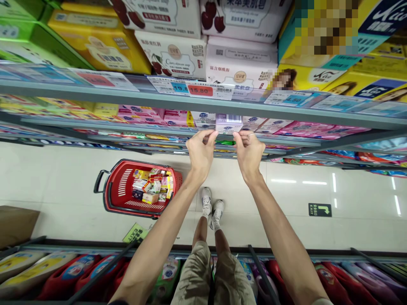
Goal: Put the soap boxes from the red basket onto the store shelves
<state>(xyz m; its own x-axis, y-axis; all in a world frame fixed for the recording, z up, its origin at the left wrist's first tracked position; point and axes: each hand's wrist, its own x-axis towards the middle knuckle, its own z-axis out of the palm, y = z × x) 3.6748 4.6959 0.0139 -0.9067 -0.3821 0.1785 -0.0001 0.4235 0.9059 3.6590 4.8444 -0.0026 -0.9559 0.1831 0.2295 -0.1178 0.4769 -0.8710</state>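
Both my arms reach out to a store shelf. My left hand (201,149) and my right hand (249,149) pinch the two lower corners of a small white and pale purple box (228,123) standing at the shelf's front edge. The box carries a barcode on top. Rows of similar white and pink boxes (178,117) stand to either side of it. A ring shows on one right finger.
A red shopping basket (112,199) with several small boxes stands on the tiled floor to the left of my feet. Grey shelf rails (203,101) with price tags run above. Coloured bottles (79,271) line the lowest shelf. A cardboard box (15,223) sits at far left.
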